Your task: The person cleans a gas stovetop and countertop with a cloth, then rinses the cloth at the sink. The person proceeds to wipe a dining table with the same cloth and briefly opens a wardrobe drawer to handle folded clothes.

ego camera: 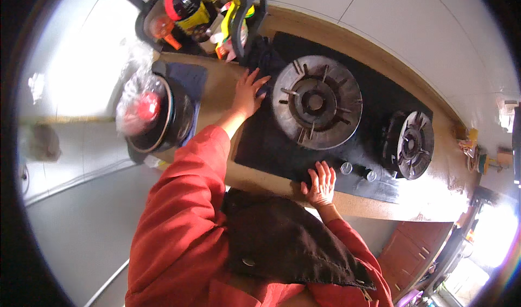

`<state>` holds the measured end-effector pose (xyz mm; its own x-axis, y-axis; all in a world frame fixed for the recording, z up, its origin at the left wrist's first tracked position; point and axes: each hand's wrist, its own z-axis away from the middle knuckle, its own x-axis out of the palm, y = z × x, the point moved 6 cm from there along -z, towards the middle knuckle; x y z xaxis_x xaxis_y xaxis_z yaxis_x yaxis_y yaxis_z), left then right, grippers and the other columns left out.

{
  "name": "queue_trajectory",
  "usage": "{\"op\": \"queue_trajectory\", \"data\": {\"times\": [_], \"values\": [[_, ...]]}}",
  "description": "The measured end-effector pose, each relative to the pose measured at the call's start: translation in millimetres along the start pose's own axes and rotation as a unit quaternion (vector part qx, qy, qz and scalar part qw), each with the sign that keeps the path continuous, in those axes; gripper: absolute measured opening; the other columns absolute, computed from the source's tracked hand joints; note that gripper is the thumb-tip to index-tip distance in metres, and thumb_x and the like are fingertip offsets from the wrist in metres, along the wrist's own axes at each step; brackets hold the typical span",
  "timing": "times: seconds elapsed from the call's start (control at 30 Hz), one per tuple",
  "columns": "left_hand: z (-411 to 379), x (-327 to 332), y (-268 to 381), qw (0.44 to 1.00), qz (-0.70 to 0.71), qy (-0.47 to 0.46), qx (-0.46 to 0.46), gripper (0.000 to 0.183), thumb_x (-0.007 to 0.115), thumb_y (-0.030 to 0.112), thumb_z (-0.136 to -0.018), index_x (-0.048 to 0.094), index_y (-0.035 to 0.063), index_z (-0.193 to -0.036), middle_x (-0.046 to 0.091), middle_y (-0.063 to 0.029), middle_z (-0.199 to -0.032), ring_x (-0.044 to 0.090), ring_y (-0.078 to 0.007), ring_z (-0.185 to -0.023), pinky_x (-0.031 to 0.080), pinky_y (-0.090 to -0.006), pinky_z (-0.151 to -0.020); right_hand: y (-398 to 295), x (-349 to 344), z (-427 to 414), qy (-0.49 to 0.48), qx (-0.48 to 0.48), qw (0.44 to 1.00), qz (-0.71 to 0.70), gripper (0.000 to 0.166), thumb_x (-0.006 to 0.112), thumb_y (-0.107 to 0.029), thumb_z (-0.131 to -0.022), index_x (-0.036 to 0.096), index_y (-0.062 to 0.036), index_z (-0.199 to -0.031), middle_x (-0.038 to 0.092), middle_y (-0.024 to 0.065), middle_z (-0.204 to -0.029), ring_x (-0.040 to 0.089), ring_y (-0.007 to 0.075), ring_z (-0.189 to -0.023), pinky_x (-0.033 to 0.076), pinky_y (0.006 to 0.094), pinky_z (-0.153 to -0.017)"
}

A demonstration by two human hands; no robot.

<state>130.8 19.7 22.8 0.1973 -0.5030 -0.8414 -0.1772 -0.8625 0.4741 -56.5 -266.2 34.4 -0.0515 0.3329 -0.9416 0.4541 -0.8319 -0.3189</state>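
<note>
A black two-burner gas hob (260, 146) is set into a tan countertop (220, 89) before me. My left hand (248, 93) reaches over the hob's left edge, its fingers spread and nothing seen in them. Just beyond those fingertips lies a dark object (264, 56), too dim to make out. My right hand (321, 187) is at the hob's front edge, fingers extended and a little apart, left of two round control knobs (346, 168). A large metal burner ring (287, 121) with pan supports sits between and beyond both hands. The smaller burner (419, 160) stands farther right.
At back left, a black rack (244, 18) holds a dark sauce bottle (189, 12), an orange funnel-like item (163, 28) and several packets. A dark round pot (181, 109) bears a plastic bag (138, 79) with something red. Red-brown cabinets (415, 250) stand at lower right.
</note>
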Motion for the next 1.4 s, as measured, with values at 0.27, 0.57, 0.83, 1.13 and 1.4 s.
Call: {"op": "queue_trajectory", "data": {"times": [0.27,0.57,0.83,1.13,1.4], "values": [[110,-27,21,0.994,-0.052,0.082,-0.049,0.054,0.068,0.014,-0.069,0.052,0.021,-0.12,0.042,-0.0136,-0.129,0.034,-0.0404,-0.12,0.033,-0.0487,-0.095,-8,-7,4,0.052,-0.023,0.998,-0.01,0.046,0.064,-0.03,-0.067,0.054,-0.0096,-0.107,0.045,0.0133,-0.124,0.038,0.0319,-0.121,0.025,0.0493,-0.101],[289,-66,78,0.99,-0.022,0.054,-0.126,0.059,0.066,-0.002,-0.062,0.054,0.0178,-0.116,0.046,-0.0148,-0.118,0.04,-0.0416,-0.11,0.035,-0.0482,-0.092,-10,-9,11,0.063,-0.04,0.997,-0.013,0.047,0.063,-0.028,-0.071,0.05,-0.0091,-0.112,0.044,0.0135,-0.125,0.036,0.0313,-0.122,0.023,0.0479,-0.103],[339,-150,85,0.965,0.026,0.148,-0.214,0.048,0.06,-0.007,-0.063,0.058,0.0115,-0.107,0.053,-0.0149,-0.107,0.047,-0.0341,-0.103,0.035,-0.042,-0.092,-3,-8,13,0.071,-0.051,0.996,-0.001,0.047,0.063,-0.028,-0.072,0.05,-0.0091,-0.112,0.044,0.0134,-0.125,0.036,0.0316,-0.122,0.023,0.0477,-0.103],[196,-66,24,0.976,-0.168,0.073,-0.12,0.043,0.062,0.033,-0.079,0.052,0.0191,-0.118,0.042,-0.0151,-0.127,0.036,-0.0419,-0.116,0.029,-0.0541,-0.095,-1,-6,7,0.085,-0.041,0.995,-0.016,0.046,0.067,-0.028,-0.063,0.054,-0.0107,-0.104,0.047,0.0116,-0.122,0.039,0.0295,-0.119,0.028,0.0479,-0.1],[278,-38,107,0.991,-0.095,-0.088,-0.035,0.045,0.064,0.019,-0.077,0.048,0.0086,-0.118,0.035,-0.0223,-0.122,0.032,-0.0455,-0.113,0.024,-0.0571,-0.096,6,-22,14,0.079,-0.03,0.992,-0.095,0.043,0.065,-0.032,-0.067,0.055,-0.0097,-0.103,0.049,0.0122,-0.119,0.039,0.0291,-0.12,0.029,0.0464,-0.101]]}}
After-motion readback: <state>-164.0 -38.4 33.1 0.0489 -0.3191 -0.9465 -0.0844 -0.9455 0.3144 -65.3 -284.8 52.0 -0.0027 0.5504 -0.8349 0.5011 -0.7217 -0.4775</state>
